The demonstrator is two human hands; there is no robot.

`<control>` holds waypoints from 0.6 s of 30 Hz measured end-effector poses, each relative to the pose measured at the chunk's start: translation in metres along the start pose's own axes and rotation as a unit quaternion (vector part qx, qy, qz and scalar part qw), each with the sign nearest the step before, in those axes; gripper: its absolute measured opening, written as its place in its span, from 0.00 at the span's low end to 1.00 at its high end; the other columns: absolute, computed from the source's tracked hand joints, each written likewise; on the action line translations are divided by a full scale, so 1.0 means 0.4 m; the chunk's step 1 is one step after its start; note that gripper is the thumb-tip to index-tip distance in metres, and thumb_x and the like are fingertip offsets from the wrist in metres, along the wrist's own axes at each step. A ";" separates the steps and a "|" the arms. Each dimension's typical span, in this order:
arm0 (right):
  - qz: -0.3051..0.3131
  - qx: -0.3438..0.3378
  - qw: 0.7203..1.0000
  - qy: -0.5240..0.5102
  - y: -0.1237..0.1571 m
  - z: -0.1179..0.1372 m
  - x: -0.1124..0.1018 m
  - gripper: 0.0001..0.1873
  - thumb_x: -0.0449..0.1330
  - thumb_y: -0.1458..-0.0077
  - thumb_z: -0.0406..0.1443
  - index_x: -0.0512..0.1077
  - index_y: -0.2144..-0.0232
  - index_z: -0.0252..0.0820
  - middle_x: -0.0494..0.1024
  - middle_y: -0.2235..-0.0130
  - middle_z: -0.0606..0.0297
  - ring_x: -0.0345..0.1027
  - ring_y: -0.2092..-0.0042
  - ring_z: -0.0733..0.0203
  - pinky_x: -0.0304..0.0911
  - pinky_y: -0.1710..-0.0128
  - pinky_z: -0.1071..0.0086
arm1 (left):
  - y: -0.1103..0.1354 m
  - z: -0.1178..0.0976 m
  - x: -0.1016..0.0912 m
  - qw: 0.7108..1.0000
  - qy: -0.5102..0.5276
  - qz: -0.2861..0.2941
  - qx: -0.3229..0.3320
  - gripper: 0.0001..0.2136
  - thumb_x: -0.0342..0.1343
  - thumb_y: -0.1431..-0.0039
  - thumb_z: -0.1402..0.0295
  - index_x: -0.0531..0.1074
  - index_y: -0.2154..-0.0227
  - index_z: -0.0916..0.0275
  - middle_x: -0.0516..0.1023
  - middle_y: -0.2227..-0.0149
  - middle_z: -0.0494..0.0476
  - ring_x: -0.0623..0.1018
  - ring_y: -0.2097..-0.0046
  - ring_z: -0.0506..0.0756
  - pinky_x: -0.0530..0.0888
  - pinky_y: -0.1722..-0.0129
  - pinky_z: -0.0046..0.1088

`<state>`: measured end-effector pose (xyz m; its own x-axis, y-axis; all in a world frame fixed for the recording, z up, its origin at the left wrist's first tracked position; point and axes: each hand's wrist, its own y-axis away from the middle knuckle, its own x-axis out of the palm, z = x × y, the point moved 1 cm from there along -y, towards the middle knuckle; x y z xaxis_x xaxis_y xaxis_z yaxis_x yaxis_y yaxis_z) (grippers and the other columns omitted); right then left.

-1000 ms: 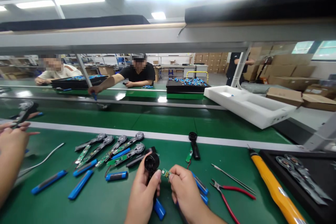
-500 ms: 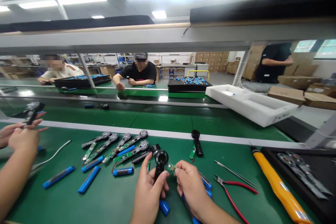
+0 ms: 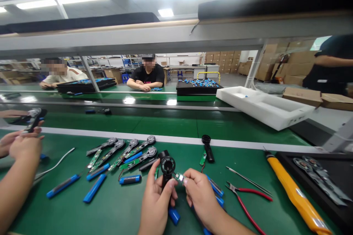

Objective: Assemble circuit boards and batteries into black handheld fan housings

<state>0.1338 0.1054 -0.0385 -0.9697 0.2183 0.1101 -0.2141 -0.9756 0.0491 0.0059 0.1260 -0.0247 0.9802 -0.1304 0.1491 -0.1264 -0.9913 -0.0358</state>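
Left hand (image 3: 157,205) closes around a black handheld fan body (image 3: 167,167); right hand (image 3: 201,198) pinches a small circuit board (image 3: 179,177) just beside it. Open green belt (image 3: 116,205) lies left of both hands; a white stripe (image 3: 171,140) runs beyond them.

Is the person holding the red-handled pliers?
No, the red-handled pliers lie on the green workbench, while the right hand pinches a small circuit board.

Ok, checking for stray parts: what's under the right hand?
Blue tubes stick out from under the right hand on the green belt; what lies directly beneath the hand is covered and cannot be seen.
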 end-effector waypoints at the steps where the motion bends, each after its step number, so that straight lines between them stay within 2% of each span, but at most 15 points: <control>1: 0.000 0.000 1.000 0.002 0.001 0.001 0.000 0.12 0.55 0.51 0.45 0.64 0.77 0.44 0.56 0.86 0.78 0.50 0.83 0.68 0.46 0.82 0.74 | 0.001 -0.001 0.002 1.000 0.003 -0.006 0.001 0.38 0.66 0.43 0.55 0.53 0.35 0.56 0.73 0.78 0.43 0.70 0.78 0.51 0.68 0.79 0.22; 6: 0.002 -0.005 1.000 0.013 -0.001 0.003 -0.001 0.11 0.54 0.52 0.45 0.64 0.77 0.44 0.57 0.85 0.78 0.50 0.83 0.68 0.45 0.82 0.73 | -0.008 0.009 -0.006 1.000 0.012 0.011 -0.009 0.42 0.68 0.45 0.53 0.51 0.34 0.57 0.75 0.76 0.44 0.72 0.77 0.51 0.70 0.79 0.23; 9: 0.010 -0.005 1.000 0.014 -0.001 0.001 0.001 0.11 0.53 0.52 0.45 0.64 0.77 0.45 0.57 0.85 0.78 0.51 0.83 0.68 0.47 0.82 0.73 | -0.021 0.024 -0.019 0.999 0.040 0.001 -0.028 0.43 0.71 0.52 0.50 0.57 0.38 0.60 0.77 0.75 0.46 0.72 0.78 0.51 0.70 0.81 0.23; 12: 0.022 -0.008 1.000 0.014 0.004 -0.002 0.004 0.11 0.52 0.51 0.46 0.63 0.76 0.46 0.56 0.85 0.79 0.50 0.83 0.68 0.49 0.82 0.73 | -0.029 0.030 -0.030 0.997 0.062 -0.007 -0.043 0.35 0.73 0.55 0.50 0.67 0.50 0.63 0.78 0.73 0.49 0.73 0.76 0.50 0.70 0.80 0.22; 15: 0.028 -0.015 0.999 0.019 0.008 -0.002 0.006 0.12 0.52 0.50 0.46 0.63 0.76 0.45 0.56 0.85 0.79 0.51 0.82 0.67 0.48 0.81 0.72 | -0.029 0.027 -0.035 0.997 0.068 0.002 -0.042 0.27 0.74 0.55 0.51 0.71 0.60 0.64 0.76 0.73 0.49 0.71 0.74 0.48 0.70 0.77 0.21; 18: 0.031 -0.019 0.999 0.026 0.008 0.001 0.006 0.12 0.52 0.49 0.46 0.63 0.76 0.45 0.56 0.85 0.78 0.51 0.82 0.67 0.48 0.81 0.72 | -0.025 0.023 -0.033 0.997 0.072 0.006 -0.034 0.25 0.73 0.53 0.52 0.71 0.60 0.62 0.73 0.73 0.45 0.68 0.76 0.46 0.69 0.79 0.20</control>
<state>0.1310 0.1028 -0.0378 -0.9859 0.1561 0.0609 -0.1560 -0.9877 0.0058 -0.0043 0.1377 -0.0352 0.9468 -0.1389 0.2902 -0.1532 -0.9878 0.0271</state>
